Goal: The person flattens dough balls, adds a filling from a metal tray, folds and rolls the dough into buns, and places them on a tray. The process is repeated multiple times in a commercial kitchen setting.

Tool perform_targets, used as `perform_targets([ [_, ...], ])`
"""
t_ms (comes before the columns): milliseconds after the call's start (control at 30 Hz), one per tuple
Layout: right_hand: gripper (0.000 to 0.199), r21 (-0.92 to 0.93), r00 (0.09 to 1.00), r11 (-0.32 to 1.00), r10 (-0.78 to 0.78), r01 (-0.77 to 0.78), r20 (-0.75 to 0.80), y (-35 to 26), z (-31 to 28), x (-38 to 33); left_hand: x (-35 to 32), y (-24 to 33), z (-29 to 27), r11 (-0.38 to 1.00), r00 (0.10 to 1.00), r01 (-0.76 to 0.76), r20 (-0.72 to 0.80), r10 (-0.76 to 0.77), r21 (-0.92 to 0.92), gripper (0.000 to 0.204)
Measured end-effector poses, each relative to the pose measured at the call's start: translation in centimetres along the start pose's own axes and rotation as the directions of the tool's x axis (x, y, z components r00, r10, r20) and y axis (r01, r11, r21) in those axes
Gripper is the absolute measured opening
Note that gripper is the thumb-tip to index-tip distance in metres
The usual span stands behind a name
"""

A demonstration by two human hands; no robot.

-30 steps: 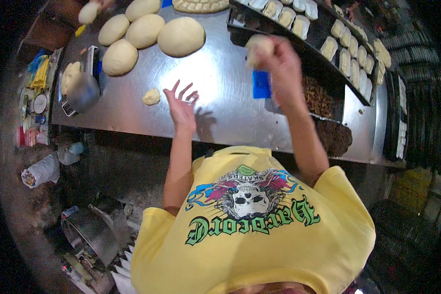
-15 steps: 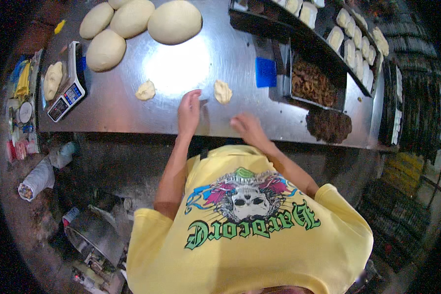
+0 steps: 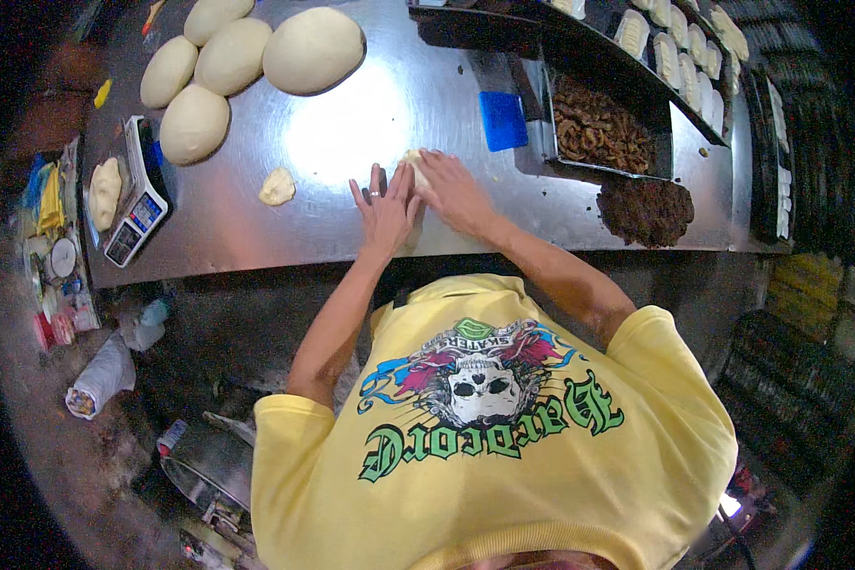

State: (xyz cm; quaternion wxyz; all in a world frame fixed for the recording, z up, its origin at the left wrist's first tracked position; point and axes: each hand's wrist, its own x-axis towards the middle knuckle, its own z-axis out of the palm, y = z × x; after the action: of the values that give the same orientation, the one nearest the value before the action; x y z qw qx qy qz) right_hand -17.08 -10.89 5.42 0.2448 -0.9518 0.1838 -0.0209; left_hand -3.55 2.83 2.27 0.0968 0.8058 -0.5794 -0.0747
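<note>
Both hands meet over a small piece of pale dough (image 3: 413, 156) on the metal table. My right hand (image 3: 454, 195) lies with fingers stretched over it, covering most of it. Alongside, my left hand (image 3: 386, 217) has its fingers spread, a ring on one of them, and its inner fingertips touch the dough's left side. The dough's underside is hidden by the hands. A second small dough lump (image 3: 277, 187) rests by itself to the left of my left hand.
Several large dough balls (image 3: 313, 50) sit at the far left. A scale (image 3: 140, 214) bears a dough lump (image 3: 104, 193). To the right are a blue scraper (image 3: 503, 122), brown strips (image 3: 600, 128) in a metal tray, a dark crumbly heap (image 3: 645, 211) and shaped dough pieces (image 3: 633, 34).
My hands have come together onto the right-hand small dough piece, which lay uncovered between them and the far side before. The view has shifted slightly.
</note>
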Motion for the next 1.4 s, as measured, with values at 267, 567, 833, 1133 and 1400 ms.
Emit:
perform_targets([
  [267, 0.049, -0.131, 0.966, 0.99, 0.084, -0.053, 0.244, 3.0, -1.5, 4.7, 3.0, 0.1, 1.1, 0.98, 0.993, 0.095, -0.046, -0.104, -0.176, 0.053],
  [567, 0.053, 0.028, 0.99, 0.998, 0.063, -0.06, -0.128, 3.4, 2.1, -3.3, 2.1, 1.2, 1.9, 0.998, 0.981, -0.065, 0.186, 0.059, 0.027, 0.073],
  [833, 0.026, 0.731, 0.813, 0.638, 0.544, -0.241, -0.207, 9.9, -4.3, -12.8, 2.0, 3.8, 5.0, 0.958, 0.982, -0.19, -0.054, 0.183, -0.215, 0.077],
  [1133, 0.026, 0.31, 0.392, 0.681, 0.669, -0.663, -0.631, 24.6, -14.5, -31.1, -0.5, 6.7, 3.4, 0.948, 0.997, 0.0, -0.071, -0.024, -0.318, 0.07],
  [1400, 0.042, 0.145, 0.441, 0.596, 0.716, -0.79, -0.541, 24.7, -13.6, -26.1, 0.2, 9.2, 3.2, 0.975, 0.993, 0.068, -0.084, -0.088, -0.211, 0.07],
])
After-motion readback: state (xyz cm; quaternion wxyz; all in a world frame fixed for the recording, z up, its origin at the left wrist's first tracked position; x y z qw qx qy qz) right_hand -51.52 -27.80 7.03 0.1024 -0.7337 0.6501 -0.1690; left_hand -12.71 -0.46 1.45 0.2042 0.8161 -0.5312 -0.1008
